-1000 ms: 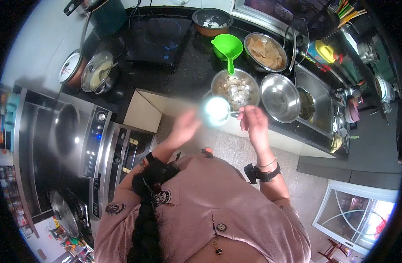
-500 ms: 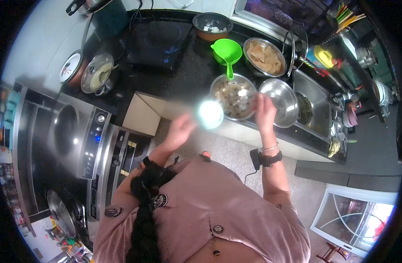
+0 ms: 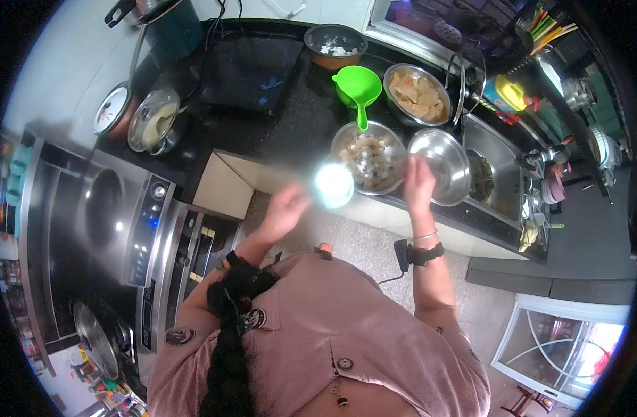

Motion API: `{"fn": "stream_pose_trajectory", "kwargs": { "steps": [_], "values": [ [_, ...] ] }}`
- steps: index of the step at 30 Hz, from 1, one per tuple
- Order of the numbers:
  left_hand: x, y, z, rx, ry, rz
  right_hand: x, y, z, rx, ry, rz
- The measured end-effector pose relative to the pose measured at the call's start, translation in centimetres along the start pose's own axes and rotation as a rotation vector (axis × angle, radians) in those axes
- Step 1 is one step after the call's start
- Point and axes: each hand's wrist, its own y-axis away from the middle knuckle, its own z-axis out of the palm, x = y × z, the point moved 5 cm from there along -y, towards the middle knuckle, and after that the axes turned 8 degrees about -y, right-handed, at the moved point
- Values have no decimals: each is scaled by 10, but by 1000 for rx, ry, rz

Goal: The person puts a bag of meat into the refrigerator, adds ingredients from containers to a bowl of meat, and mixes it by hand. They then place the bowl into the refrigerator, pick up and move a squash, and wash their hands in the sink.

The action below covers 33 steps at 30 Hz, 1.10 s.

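Observation:
A metal bowl of small grey-white and brown food pieces (image 3: 369, 151) sits near the counter's front edge. Curled at its right rim is my right hand (image 3: 420, 184), the fingertips slightly blurred and seemingly pinching that rim. An empty steel bowl (image 3: 449, 163) stands just right of this hand. My left hand (image 3: 285, 210) is held left of the food bowl with its fingers bent together. Right beside those fingers is a round, overexposed white glare (image 3: 334, 185), which hides what the hand may hold.
A green ladle-shaped scoop (image 3: 360, 87) lies behind the food bowl, its handle over the rim. Farther back are a bowl of tan pieces (image 3: 417, 97) and a dark pot (image 3: 336, 48). The sink (image 3: 502, 167) is right; an induction cooktop (image 3: 245, 69) and lidded pot (image 3: 152, 125) are left.
The food pieces in the metal bowl look slightly shifted. Both hands stay nearly in place, and the whole view has tilted a little.

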Motion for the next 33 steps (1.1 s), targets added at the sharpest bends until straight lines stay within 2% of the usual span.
{"fn": "stream_pose_trajectory", "kwargs": {
  "steps": [2,3,4,7,10,13,15,18,19,21,22,23,24,25,28,31,32,33],
  "values": [
    [-3,-2,-1,-21,5,-35,10,2,2,-32,-65,140],
    [-7,-1,-1,-40,9,-78,6,3,1,-20,-161,136],
    [-9,-1,-1,-33,11,-80,5,5,2,35,-326,244],
    [-8,-1,0,-12,56,-24,-20,14,7,-20,-487,258],
    [-8,-1,-4,6,78,26,-58,35,32,-263,-551,243],
    [-15,-1,-10,-1,-17,34,-70,58,61,-427,-461,220],
    [-3,6,-16,18,101,32,-66,71,77,-514,-375,203],
    [-6,12,-30,91,63,21,-62,81,96,-557,-228,207],
    [-7,15,-33,79,104,76,-70,82,98,-533,-210,173],
    [-13,21,-46,85,151,131,-73,79,102,-531,-284,136],
    [-1,29,-56,137,221,76,-71,77,107,-540,-338,87],
    [4,37,-65,163,366,1,-77,76,112,-491,-379,117],
    [11,44,-78,262,374,-29,-86,76,115,-449,-419,153],
    [4,46,-93,231,419,-44,-87,77,120,-464,-441,185],
    [36,74,-151,355,458,-32,-78,80,139,-521,-416,221],
    [59,113,-224,567,342,-29,-74,96,168,-606,-382,202],
    [75,133,-253,680,190,-2,-74,105,178,-636,-375,203],
    [86,150,-279,764,202,23,-63,112,190,-662,-443,238]
  ]
}}
